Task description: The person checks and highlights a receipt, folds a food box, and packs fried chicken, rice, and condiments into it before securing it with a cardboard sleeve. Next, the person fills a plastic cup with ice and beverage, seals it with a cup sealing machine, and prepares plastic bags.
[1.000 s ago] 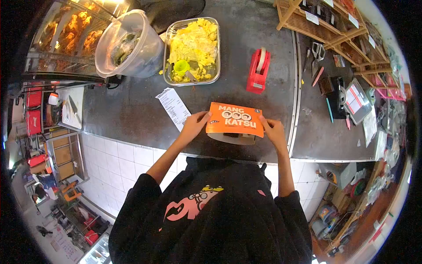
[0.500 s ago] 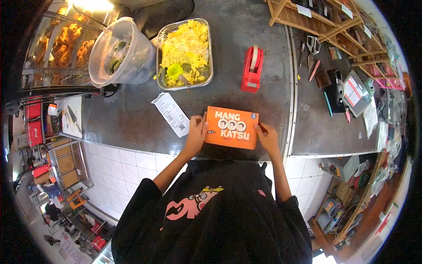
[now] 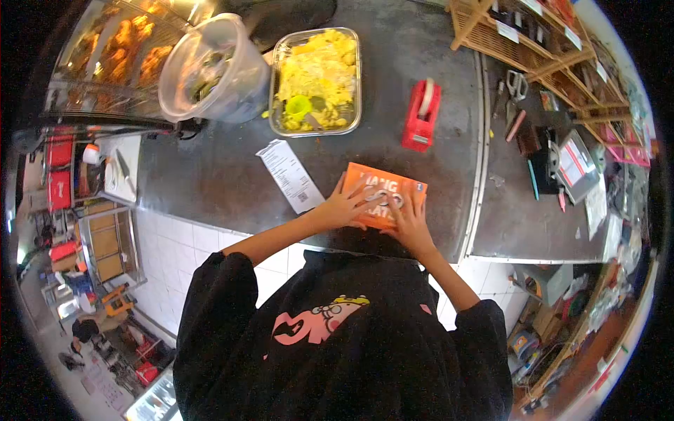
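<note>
An orange box (image 3: 358, 177) printed with white lettering sits on the dark counter right in front of me. My left hand (image 3: 345, 208) lies across its left part, fingers spread over the lid. On the right part rests my right hand (image 3: 410, 223), its fingers stretched out and apart. Both palms cover much of the print. Just left of the box lies a printed paper receipt (image 3: 289, 175). Beyond the box, slightly to the right, stands a red tape dispenser (image 3: 423, 116).
A clear tray of yellow food (image 3: 316, 70) and a translucent bucket (image 3: 210, 70) stand at the back left. Scissors (image 3: 517, 85), pens and a card-like device (image 3: 577, 165) lie on the right counter, below a wicker rack (image 3: 519, 42). A knife (image 3: 123, 168) rests far left.
Both hands have moved from gripping the box's side edges to lying spread on its top. The whole view has shifted and turned slightly, and the box appears a little rotated.
</note>
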Action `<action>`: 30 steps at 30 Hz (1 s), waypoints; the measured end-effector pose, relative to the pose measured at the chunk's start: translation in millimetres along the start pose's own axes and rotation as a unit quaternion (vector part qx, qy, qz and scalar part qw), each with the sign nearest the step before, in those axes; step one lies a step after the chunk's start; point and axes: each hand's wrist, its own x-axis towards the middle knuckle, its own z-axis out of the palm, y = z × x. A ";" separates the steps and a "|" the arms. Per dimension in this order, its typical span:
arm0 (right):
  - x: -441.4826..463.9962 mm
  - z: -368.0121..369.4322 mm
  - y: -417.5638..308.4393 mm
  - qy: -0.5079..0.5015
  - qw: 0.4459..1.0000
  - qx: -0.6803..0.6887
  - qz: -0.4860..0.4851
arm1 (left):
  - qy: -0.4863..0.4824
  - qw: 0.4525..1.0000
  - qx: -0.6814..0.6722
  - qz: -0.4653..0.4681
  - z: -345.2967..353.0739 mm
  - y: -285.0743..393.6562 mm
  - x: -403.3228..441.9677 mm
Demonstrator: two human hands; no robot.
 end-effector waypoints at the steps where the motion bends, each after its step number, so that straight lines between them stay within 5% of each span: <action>1: 0.1 8.0 1.9 0.021 0.999 -0.042 -0.007 | 0.023 1.000 0.001 -0.002 4.9 -1.5 0.0; 9: 7.1 -14.3 -9.6 -0.052 0.998 -0.002 0.043 | -0.013 1.000 0.021 0.010 -13.9 -4.5 -0.8; 16: 45.7 -59.7 19.6 0.027 0.998 0.062 0.002 | 0.086 0.996 0.035 -0.017 14.0 9.2 -13.9; 18: 84.8 -66.2 42.4 0.321 0.912 0.215 0.140 | 0.121 0.991 0.027 -0.058 27.6 26.4 -20.7; 21: 132.8 -56.0 74.5 0.306 0.874 0.307 0.220 | 0.134 0.982 0.028 -0.130 34.7 49.1 -36.6; 24: 147.6 -54.7 75.8 0.210 0.751 0.555 0.291 | 0.165 0.968 -0.035 -0.188 38.6 64.3 -43.6; 27: 116.3 -50.5 72.9 0.188 0.819 0.497 0.216 | 0.167 0.962 -0.013 -0.216 37.3 69.0 -42.8; 29: 86.4 -37.6 57.1 0.142 0.937 0.056 0.315 | 0.167 0.959 -0.018 -0.228 36.6 75.7 -43.6; 30: 71.4 -36.7 55.5 0.142 0.937 0.056 0.314 | 0.175 0.956 -0.017 -0.236 35.2 74.7 -39.6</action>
